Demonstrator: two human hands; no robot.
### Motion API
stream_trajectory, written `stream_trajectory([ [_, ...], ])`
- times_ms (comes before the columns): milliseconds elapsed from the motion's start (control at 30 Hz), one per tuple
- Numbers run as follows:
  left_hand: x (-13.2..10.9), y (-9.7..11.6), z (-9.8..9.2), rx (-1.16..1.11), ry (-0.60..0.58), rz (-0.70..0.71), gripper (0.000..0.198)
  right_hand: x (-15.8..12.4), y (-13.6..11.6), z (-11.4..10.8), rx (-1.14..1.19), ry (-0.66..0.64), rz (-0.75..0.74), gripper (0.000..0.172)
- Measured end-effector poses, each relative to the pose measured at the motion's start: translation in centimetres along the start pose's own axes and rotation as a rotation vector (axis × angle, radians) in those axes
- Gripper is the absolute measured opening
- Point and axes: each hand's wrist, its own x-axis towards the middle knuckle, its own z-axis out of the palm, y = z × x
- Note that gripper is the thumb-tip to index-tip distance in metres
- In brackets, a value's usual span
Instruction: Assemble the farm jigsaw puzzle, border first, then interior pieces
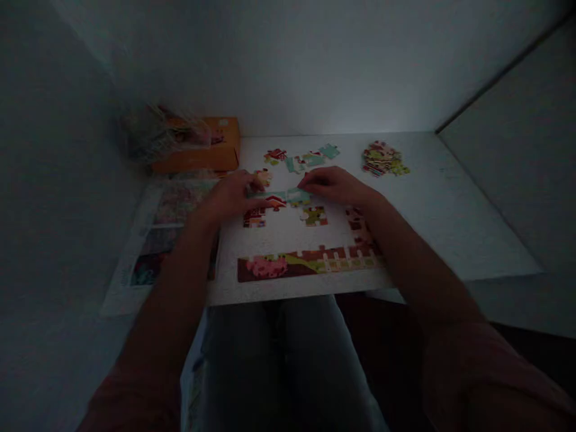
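My left hand (234, 198) rests over a puzzle piece with a red roof on pale green (276, 200), its thumb along the near edge and its index finger curled at the far edge. My right hand (333, 185) pinches a pale green puzzle piece (297, 196) right beside it; a gap between the two pieces is hard to judge in the dim light. Under the left thumb lies a dark red piece (254, 218). A green and brown piece (314, 216) lies below the right hand. The joined bottom strip (306, 262) shows a pink shape and a white fence.
Loose pale green pieces (314, 158) and a small red cluster (275, 156) lie farther back. A pile of pieces (382, 159) sits at the back right. At left stand an orange box (227, 147), a clear plastic bag (153, 135) and a printed picture sheet (166, 225). A wall borders the white table (459, 228).
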Motion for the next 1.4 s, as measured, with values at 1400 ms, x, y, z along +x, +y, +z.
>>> stream_trajectory([
  [1400, 0.1, 0.2, 1.7, -0.161, -0.058, 0.154, 0.052, 3.2, 1.9, -6.5, -0.703, 0.168, 0.159, 0.056],
])
